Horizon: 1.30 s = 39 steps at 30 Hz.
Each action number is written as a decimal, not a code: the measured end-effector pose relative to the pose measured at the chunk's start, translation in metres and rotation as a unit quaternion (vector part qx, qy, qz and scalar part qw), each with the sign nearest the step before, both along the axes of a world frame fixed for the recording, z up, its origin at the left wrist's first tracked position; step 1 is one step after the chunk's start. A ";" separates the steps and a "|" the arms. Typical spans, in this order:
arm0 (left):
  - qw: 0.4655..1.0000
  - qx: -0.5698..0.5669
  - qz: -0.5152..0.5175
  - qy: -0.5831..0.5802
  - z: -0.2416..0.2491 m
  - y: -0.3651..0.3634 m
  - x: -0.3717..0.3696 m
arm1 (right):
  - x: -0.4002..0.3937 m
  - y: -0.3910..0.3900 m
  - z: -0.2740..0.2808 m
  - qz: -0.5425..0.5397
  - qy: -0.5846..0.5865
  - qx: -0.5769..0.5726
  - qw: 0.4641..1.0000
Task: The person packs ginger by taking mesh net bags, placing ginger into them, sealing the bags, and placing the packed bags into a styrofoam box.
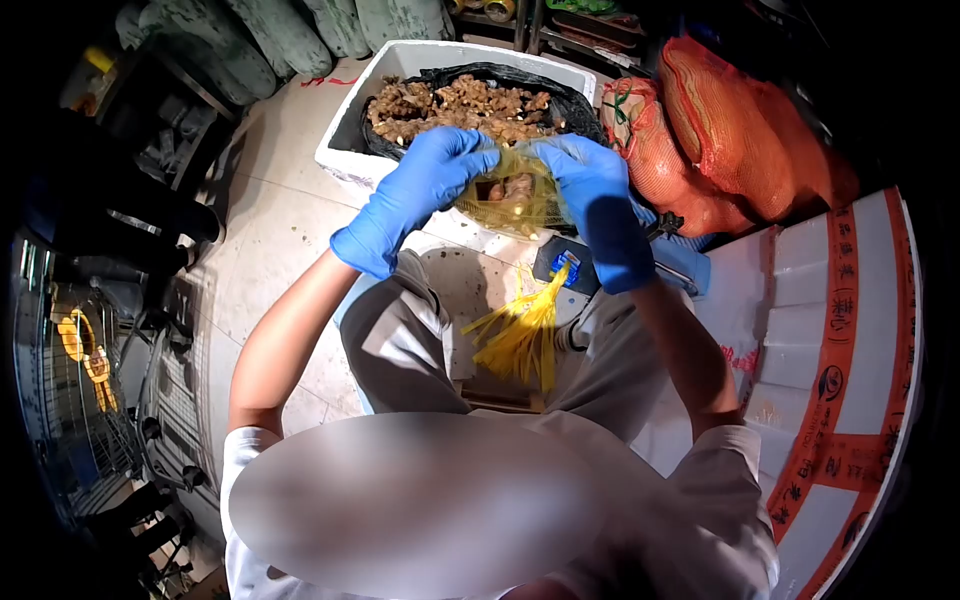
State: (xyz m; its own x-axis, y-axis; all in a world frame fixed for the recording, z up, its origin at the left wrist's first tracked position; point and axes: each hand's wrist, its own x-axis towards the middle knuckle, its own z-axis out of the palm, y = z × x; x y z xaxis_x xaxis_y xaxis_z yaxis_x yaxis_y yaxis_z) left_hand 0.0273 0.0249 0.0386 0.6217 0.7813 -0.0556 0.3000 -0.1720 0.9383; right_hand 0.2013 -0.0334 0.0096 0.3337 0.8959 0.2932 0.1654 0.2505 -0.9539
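Note:
Between my blue-gloved hands hangs a yellow mesh bag [541, 205] with a few pieces of ginger [517, 190] inside. My left hand [430, 180] pinches the left side of the bag's upper edge. On the opposite side, my right hand [600, 195] grips the same edge, its fingers partly hidden by the mesh and glove. Just beyond the hands stands a white foam box [345, 130] lined with black plastic, heaped with ginger roots [470, 105]. Below the bag, between my knees, lies a bunch of yellow strips or netting [525, 330] with a blue piece at its top.
Red mesh sacks [715, 140] lean at the right. A large white foam box [800, 350] with red printed tape stands nearer me. Grey-green rolled sacks or bundles [275, 40] line the back left. A wire rack [110, 390] with yellow-handled items stands at far left.

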 end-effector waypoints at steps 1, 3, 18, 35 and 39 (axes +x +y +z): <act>0.997 -0.068 0.033 0.016 0.024 -0.001 -0.002 | -0.001 0.002 0.003 -0.001 -0.069 0.026 0.997; 0.990 -0.040 0.046 -0.129 0.032 0.007 -0.005 | 0.009 -0.003 0.036 0.028 0.016 -0.082 0.996; 0.979 0.124 -0.075 -0.144 0.071 0.010 0.018 | -0.013 0.022 0.127 0.189 0.025 -0.028 0.981; 0.955 0.103 0.021 -0.278 0.132 -0.008 0.024 | -0.004 -0.039 -0.008 0.093 0.197 0.051 0.975; 0.925 0.125 0.052 -0.355 0.127 -0.011 0.019 | -0.020 -0.068 0.041 -0.117 -0.217 0.043 0.968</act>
